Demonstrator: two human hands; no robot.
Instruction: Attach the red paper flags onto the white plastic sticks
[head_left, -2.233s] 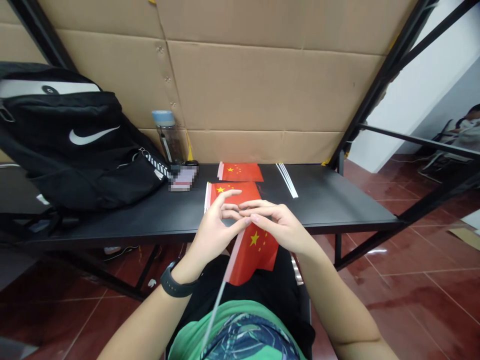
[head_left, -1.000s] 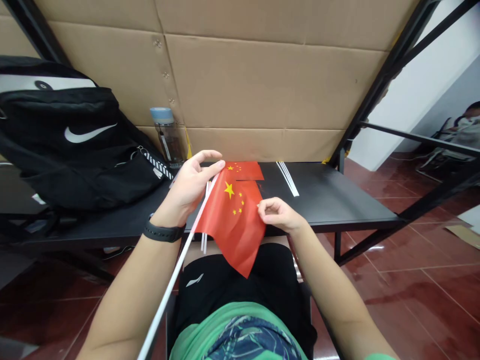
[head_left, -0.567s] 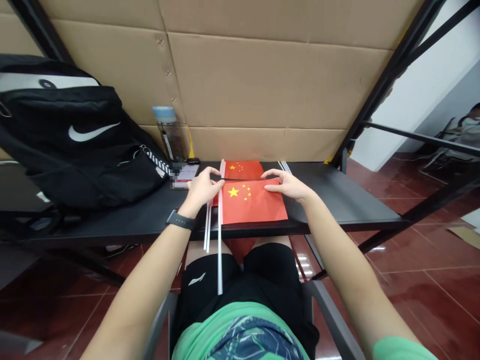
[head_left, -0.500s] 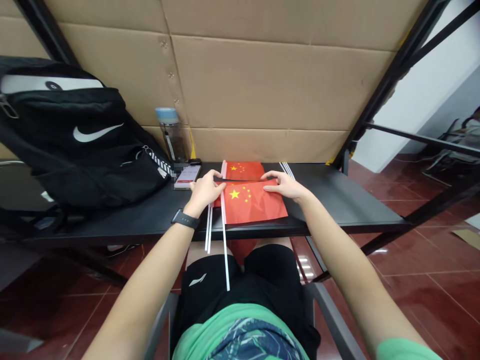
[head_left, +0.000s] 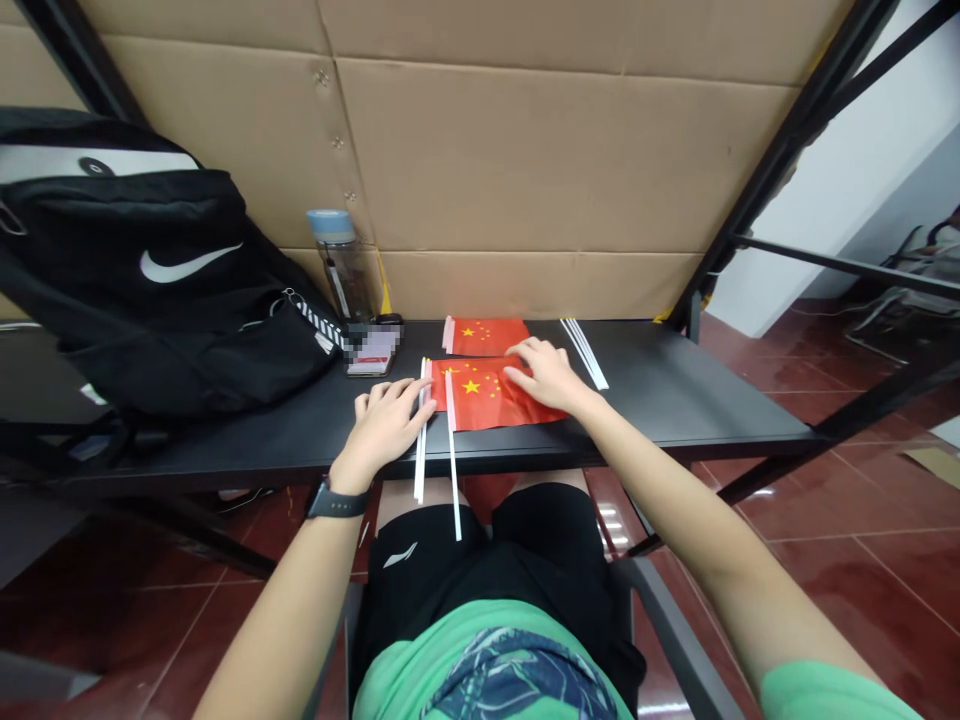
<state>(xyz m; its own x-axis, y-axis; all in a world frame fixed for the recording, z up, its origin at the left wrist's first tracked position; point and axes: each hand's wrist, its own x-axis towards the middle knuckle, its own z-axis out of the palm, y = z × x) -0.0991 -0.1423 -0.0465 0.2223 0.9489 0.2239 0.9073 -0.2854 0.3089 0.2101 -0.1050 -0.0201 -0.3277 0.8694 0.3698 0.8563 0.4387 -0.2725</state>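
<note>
Pressing red flag [head_left: 487, 398] under flat right fingers [head_left: 529, 352]; stick [head_left: 452, 470] points lapward; left hand [head_left: 382, 425] open.

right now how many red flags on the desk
2: the back flag at the far edge of the black table, the front flag under the right hand; another may be hidden beneath it.

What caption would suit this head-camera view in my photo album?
Left hand resting beside white flag sticks, right hand resting on a small Chinese flag on a black table.
</note>
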